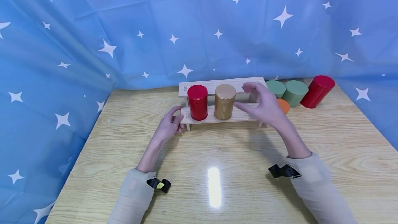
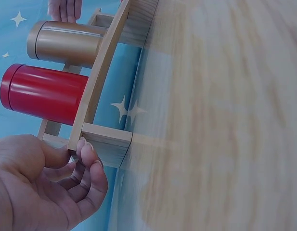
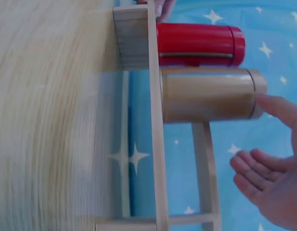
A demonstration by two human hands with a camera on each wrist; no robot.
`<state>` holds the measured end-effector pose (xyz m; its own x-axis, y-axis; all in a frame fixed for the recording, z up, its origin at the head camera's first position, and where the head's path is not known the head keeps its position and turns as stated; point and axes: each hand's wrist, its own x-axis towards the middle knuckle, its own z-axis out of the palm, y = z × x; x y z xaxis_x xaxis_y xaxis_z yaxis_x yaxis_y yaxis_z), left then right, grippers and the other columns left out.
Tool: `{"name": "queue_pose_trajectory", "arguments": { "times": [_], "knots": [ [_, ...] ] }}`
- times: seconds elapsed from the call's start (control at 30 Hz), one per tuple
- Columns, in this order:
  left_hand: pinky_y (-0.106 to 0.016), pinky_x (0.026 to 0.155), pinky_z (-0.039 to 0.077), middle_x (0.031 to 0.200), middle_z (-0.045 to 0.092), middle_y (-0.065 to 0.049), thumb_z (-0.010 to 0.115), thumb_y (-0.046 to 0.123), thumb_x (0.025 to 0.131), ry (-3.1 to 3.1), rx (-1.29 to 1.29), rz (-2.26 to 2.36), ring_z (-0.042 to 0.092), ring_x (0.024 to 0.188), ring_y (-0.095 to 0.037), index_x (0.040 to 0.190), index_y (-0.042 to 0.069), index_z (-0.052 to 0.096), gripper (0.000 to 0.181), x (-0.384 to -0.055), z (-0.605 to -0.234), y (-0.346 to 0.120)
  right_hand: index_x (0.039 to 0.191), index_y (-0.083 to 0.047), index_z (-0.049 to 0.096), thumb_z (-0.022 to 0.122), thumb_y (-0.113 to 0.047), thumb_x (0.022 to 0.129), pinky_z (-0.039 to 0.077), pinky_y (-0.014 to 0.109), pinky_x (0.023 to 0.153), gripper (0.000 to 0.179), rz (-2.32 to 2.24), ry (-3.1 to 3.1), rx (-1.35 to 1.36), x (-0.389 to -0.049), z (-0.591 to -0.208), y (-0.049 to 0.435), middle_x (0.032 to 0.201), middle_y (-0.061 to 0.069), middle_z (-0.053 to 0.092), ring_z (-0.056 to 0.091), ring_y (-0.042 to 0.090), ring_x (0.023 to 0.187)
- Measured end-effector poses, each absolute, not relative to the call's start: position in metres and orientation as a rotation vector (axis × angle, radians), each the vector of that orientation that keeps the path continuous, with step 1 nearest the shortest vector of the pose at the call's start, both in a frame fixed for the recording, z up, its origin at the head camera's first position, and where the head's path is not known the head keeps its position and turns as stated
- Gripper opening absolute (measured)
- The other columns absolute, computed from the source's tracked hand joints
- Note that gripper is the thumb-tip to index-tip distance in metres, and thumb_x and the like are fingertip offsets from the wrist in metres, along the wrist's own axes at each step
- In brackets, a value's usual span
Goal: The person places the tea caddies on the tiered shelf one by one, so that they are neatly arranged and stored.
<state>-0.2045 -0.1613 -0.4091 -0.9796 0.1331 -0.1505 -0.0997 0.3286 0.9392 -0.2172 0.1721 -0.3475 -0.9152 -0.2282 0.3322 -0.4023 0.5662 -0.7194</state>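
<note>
Left hand [image 1: 166, 127] pinches rack [image 1: 211, 87] at its 9 o'clock end, right hand [image 1: 266, 104] grasps nothing, fingers spread, gold tin [image 1: 224, 103] upright on rack at its 9 o'clock, so sloppy closing could knock it into red tin [image 1: 198, 103], further toward 9.

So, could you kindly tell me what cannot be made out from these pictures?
Orange tin, head view: partly hidden by the right hand.
Leftmost green tin, head view: base hidden behind the orange tin.
Left hand, right wrist view: mostly cut off by the top edge.
Left red tin and gold tin, all views: insides hidden by lids.
</note>
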Motion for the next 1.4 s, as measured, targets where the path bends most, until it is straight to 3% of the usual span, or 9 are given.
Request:
{"name": "queue_pose_trajectory", "arguments": {
  "times": [0.43,1.13,1.4],
  "knots": [
    [-0.03,0.065,0.055,0.086,0.063,-0.015,0.047,0.012,0.109,2.373,0.015,1.719,0.061,0.069,-0.02,0.156,0.011,0.036,0.048,-0.205,-0.41,-0.161,0.137,-0.002,0.053,0.081,-0.024,0.088,0.039,0.059,0.103,0.06,1.242,-2.601,0.417,-0.213,-0.345,0.214,0.133,0.016,0.057,0.052,0.036,0.124],
    [-0.03,0.066,0.055,0.091,0.062,-0.02,0.047,0.012,0.109,2.345,0.011,1.749,0.062,0.073,-0.023,0.156,0.011,0.036,0.048,-0.206,-0.411,-0.161,0.141,0.0,0.049,0.077,-0.032,0.092,0.037,0.062,0.103,0.064,1.174,-2.732,0.26,-0.211,-0.355,0.275,0.137,0.021,0.053,0.048,0.044,0.126],
    [-0.029,0.065,0.055,0.088,0.062,-0.018,0.047,0.012,0.109,2.367,0.005,1.732,0.06,0.067,-0.017,0.155,0.011,0.037,0.048,-0.206,-0.41,-0.161,0.143,0.003,0.044,0.074,-0.037,0.093,0.036,0.066,0.103,0.071,1.186,-2.871,0.254,-0.216,-0.364,0.284,0.14,0.027,0.048,0.043,0.047,0.13]
  ]
}}
